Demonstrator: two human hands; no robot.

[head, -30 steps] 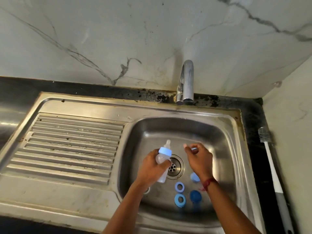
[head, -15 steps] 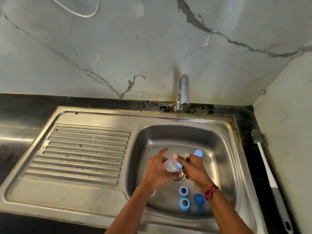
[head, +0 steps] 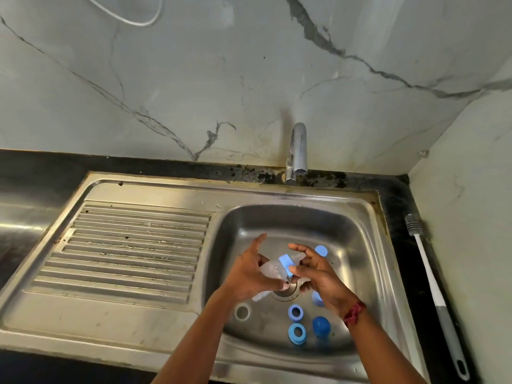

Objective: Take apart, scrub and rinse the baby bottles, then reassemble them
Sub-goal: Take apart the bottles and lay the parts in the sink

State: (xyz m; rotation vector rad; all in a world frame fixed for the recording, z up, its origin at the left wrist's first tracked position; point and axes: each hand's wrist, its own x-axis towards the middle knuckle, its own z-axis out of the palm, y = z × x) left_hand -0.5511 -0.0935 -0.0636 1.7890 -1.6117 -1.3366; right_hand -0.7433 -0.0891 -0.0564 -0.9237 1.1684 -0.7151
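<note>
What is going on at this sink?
A person is working on a small clear baby bottle with a light blue collar over the steel sink basin. The left-hand grip holds its body; the right-hand grip holds the collar end, seemingly to unscrew it. Two light blue rings and a dark blue cap lie loose on the basin floor. A white-handled bottle brush lies untouched on the black counter.

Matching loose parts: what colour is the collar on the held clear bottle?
Light blue collar on the clear plastic bottle; head view shows it best.
</note>
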